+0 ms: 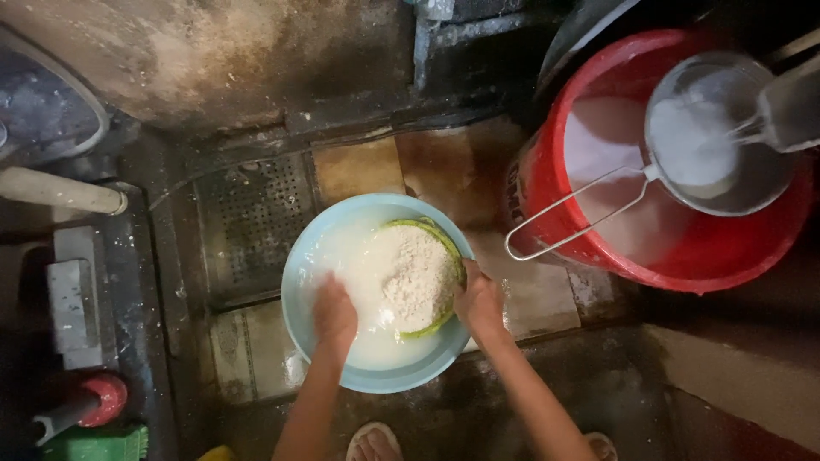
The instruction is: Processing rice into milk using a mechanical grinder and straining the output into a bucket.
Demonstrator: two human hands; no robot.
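Right grip (478, 300) clasps the green strainer (444, 243) of rice; left grip (335, 312), curled, state unclear, dips in cloudy basin (299, 282).

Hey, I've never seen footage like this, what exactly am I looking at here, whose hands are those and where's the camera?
There is no machine here. The one picture comes from a camera worn on a person's head, looking straight down, so the two bare arms at the bottom are that person's own. On the wet tiled floor sits a light blue basin of cloudy white water. Tilted inside it is a green strainer basket heaped with pale grain. The left hand dips into the water beside the grain; the right hand grips the basket's rim. To the right stands a red bucket of milky water with a metal sieve resting across its top. The person's sandalled feet show at the bottom edge.
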